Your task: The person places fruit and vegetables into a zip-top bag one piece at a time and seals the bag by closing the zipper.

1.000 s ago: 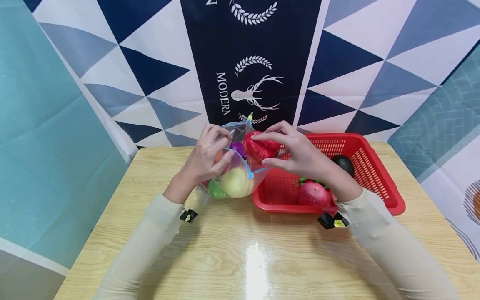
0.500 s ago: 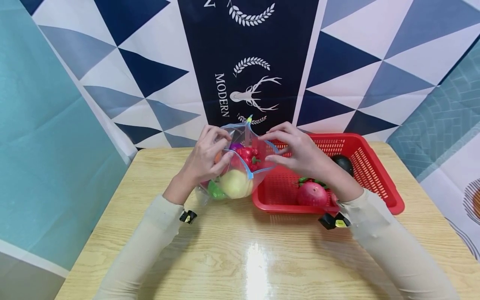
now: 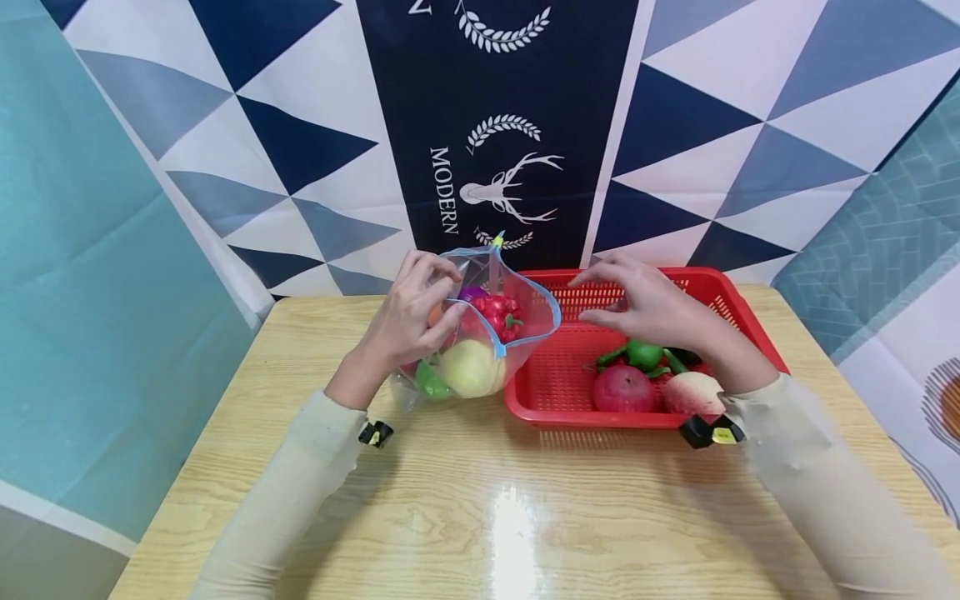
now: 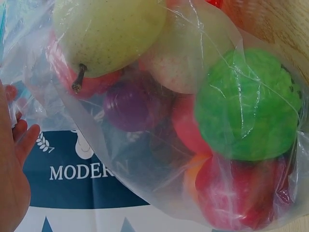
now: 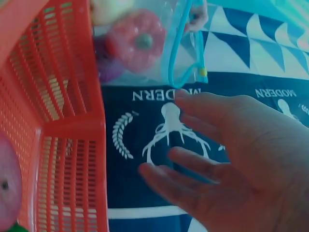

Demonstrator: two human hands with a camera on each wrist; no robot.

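My left hand [image 3: 411, 310] pinches the rim of a clear zip bag [image 3: 527, 354] with a blue seal strip and yellow slider. The bag's mouth gapes to the right. Inside lie a red bell pepper [image 3: 497, 315] with a green stem, a yellow-green pear [image 4: 111, 34], a bumpy green fruit [image 4: 248, 106], a purple ball-shaped piece [image 4: 130, 107] and several more, blurred by the plastic. My right hand [image 3: 648, 304] is over the back of a red basket [image 3: 585, 419], fingers apart and holding nothing.
In the basket are a reddish-pink round fruit [image 3: 624, 389], a pale peach [image 3: 693, 393], a small green lime-like fruit [image 3: 643, 356] and green slender pieces [image 3: 611, 357]. A wooden table [image 3: 420, 508] bears both basket and bag. Behind rises a patterned cloth [image 3: 300, 83].
The red bell pepper has gone from my right hand into the bag. That hand has let go and drawn away rightward over the basket. My left hand has stayed at the rim.
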